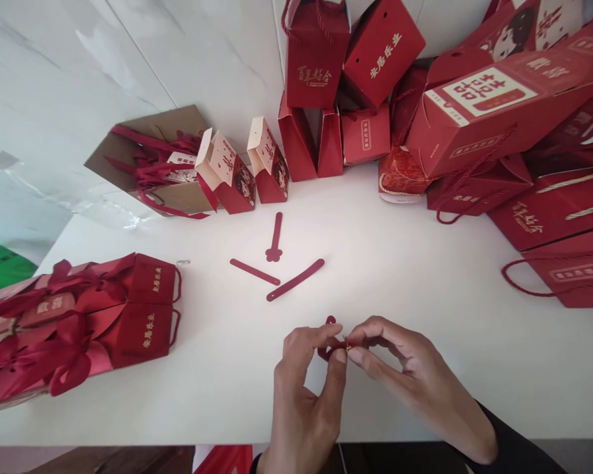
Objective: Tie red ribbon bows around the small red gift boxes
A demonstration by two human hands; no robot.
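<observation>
Both hands meet above the white tabletop (425, 296): the left hand (301, 388) and right hand (415, 375) each keep a narrow fingertip grip on a small red paper tag (330, 345).

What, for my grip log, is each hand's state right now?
Left hand: grip closed, pinching a red strip.
Right hand: grip closed, pinching the same red strip.

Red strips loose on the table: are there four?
No, three red strips lie loose on the table; another red piece is pinched between the left hand and right hand.
</observation>
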